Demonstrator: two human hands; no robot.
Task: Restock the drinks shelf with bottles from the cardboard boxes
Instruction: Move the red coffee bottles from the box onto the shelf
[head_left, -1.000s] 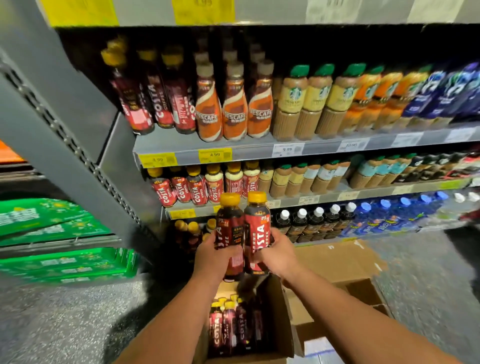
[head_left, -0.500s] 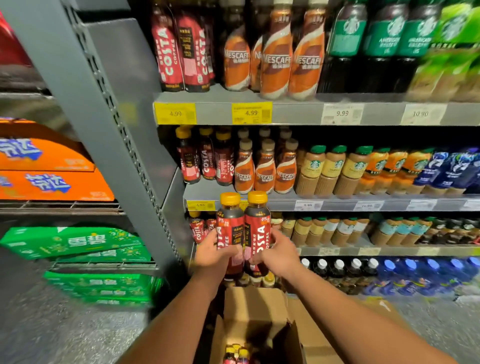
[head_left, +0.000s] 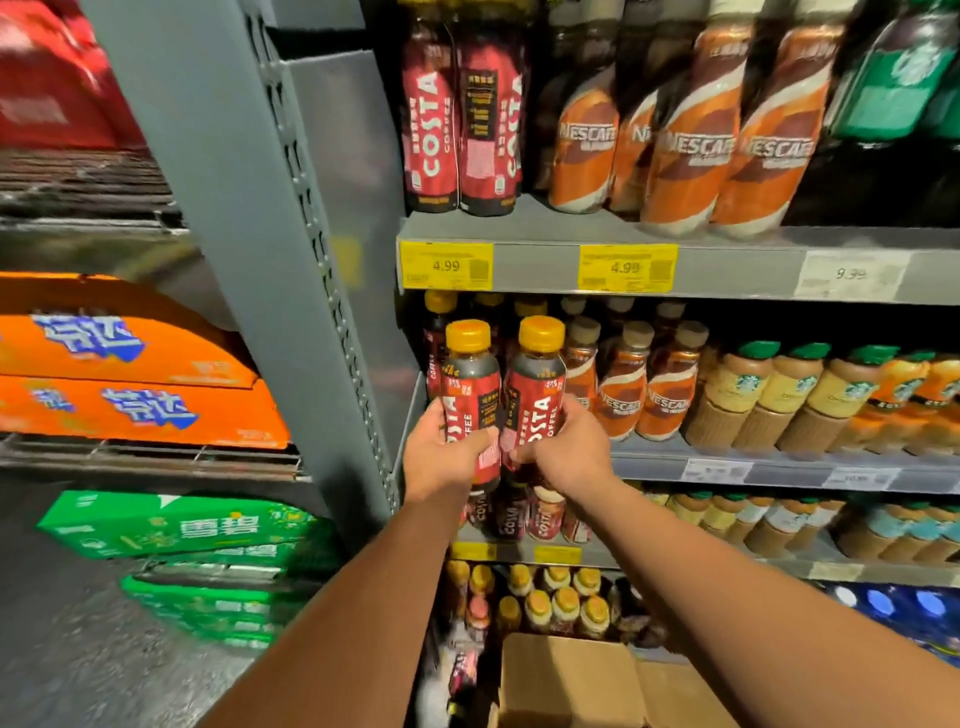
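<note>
I'm watching the left hand (head_left: 441, 460) gripping one glossy yellow-capped plastic bottle (head_left: 470, 382), the right hand (head_left: 569, 447) gripping its twin (head_left: 537, 384) at three o'clock.

Grey perforated upright (head_left: 249, 260) divides the bays; speckled grey floor (head_left: 78, 654); orange cartons (head_left: 156, 374) on wire rack (head_left: 156, 461).

In the middle of my view the left hand (head_left: 441, 457) gripped the left bottle (head_left: 470, 384) and the right hand (head_left: 566, 447) gripped the right bottle (head_left: 537, 384). The two stood upright side by side, in front of the Costa row (head_left: 434, 343) at the left end of the middle shelf (head_left: 727, 462). The Nescafé row (head_left: 670, 395) stood just right of that and the Starbucks row (head_left: 789, 395) further right. I saw the upper shelf (head_left: 535, 265) above them, the cardboard box (head_left: 566, 680) at bottom centre between the forearms, and the upright post (head_left: 249, 208) left of centre with stacked cases (head_left: 130, 374) to its left.
</note>
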